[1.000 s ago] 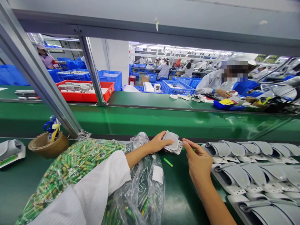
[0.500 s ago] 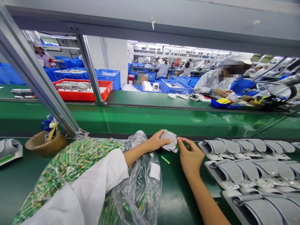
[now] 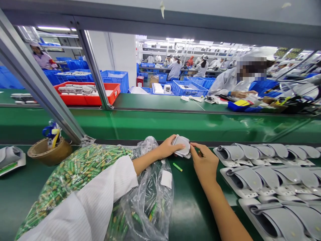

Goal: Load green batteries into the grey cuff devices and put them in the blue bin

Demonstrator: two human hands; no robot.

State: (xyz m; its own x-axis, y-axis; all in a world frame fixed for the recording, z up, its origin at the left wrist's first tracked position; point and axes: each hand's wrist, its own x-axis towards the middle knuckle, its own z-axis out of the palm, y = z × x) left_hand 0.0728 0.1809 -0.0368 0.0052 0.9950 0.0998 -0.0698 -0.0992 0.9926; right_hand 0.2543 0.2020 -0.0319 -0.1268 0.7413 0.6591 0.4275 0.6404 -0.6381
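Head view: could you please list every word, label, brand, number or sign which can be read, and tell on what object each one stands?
No text can be read.
Dark boards at upper right: yellowish marks, too blurred to read.
White label on the clear bag: no writing can be made out.
White bases of the gray cuffs: dark marks, too small to identify.

Left hand (image 3: pixel 172 147) gripping grey device (image 3: pixel 182 144), right hand (image 3: pixel 205 162) at its edge, green battery (image 3: pixel 177 167) near left hand, grey cuffs (image 3: pixel 234 153) beside right hand
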